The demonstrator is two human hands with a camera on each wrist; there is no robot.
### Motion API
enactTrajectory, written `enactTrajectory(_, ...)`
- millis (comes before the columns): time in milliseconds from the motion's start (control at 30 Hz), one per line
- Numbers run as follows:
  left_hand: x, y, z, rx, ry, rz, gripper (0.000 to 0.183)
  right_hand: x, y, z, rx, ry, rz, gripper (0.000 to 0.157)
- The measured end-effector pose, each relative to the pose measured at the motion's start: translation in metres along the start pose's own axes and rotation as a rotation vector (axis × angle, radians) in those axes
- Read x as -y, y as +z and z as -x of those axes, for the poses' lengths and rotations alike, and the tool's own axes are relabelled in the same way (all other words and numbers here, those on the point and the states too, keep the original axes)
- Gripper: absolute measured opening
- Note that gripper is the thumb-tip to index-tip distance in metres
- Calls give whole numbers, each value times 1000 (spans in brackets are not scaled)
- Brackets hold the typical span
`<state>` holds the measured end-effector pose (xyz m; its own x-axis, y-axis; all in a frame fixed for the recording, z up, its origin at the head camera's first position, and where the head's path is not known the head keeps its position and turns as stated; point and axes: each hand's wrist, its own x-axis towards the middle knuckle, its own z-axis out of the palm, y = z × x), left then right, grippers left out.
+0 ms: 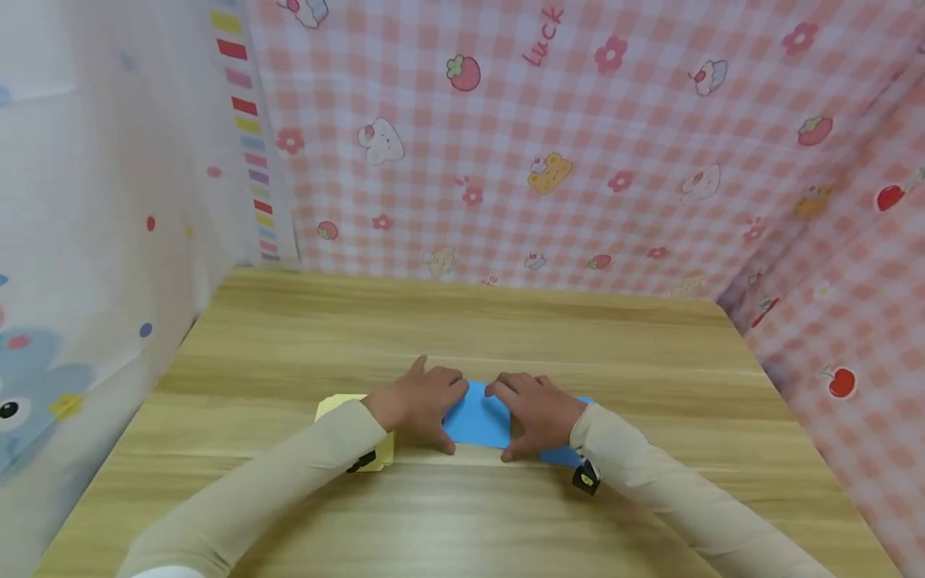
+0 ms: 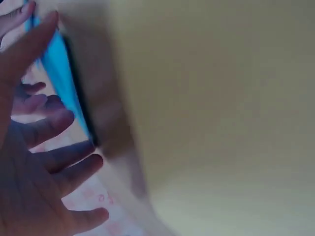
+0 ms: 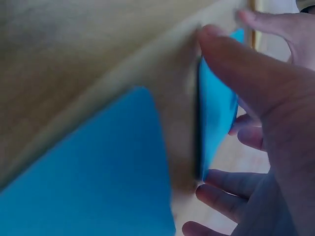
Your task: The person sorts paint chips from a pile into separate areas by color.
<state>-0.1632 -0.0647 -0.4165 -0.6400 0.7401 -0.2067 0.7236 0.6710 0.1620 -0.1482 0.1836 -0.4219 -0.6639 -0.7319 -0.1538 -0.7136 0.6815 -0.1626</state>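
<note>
A blue sheet of paper (image 1: pixel 477 413) lies on the table between both hands. My left hand (image 1: pixel 426 401) stands at its left side, thumb at the near corner and fingers towards the far one. At the opposite side, my right hand (image 1: pixel 538 409) spans the edge likewise, thumb near and fingertips over the far part. Both wrist views show fairly straight fingers along the blue sheet (image 3: pixel 216 108). Beneath the right wrist lies a second blue sheet (image 3: pixel 98 182), partly covered by the arm. Yellow sheets (image 1: pixel 383 453) lie under the left forearm, which hides their middle.
The wood-grain table (image 1: pixel 448 522) reaches back to a pink checked cloth (image 1: pixel 433 193). A white printed cloth (image 1: pixel 108 201) hangs on the left and more checked cloth (image 1: pixel 853 337) on the right. Small dark devices sit at both wrists.
</note>
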Motion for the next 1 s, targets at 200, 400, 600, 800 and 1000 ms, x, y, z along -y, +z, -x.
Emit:
enactTrajectory(200,-8,9,-1,-76,36,1,79,5,3,5,-11,19,-44,85)
enactTrajectory(400,-23,-15,-16,-116,98,2,74,-1,-29,32,-56,48,-35,80)
enactTrajectory(600,-67,-39,-54,-133,173,-83,76,-20,-46,94,-147,95,-8,73)
enactTrajectory(800,-89,-5,-71,-15,157,-141,76,-31,3,111,-70,139,-70,63)
enactTrajectory(1000,-86,2,-59,-86,151,-149,82,-23,11,111,-81,184,-14,72)
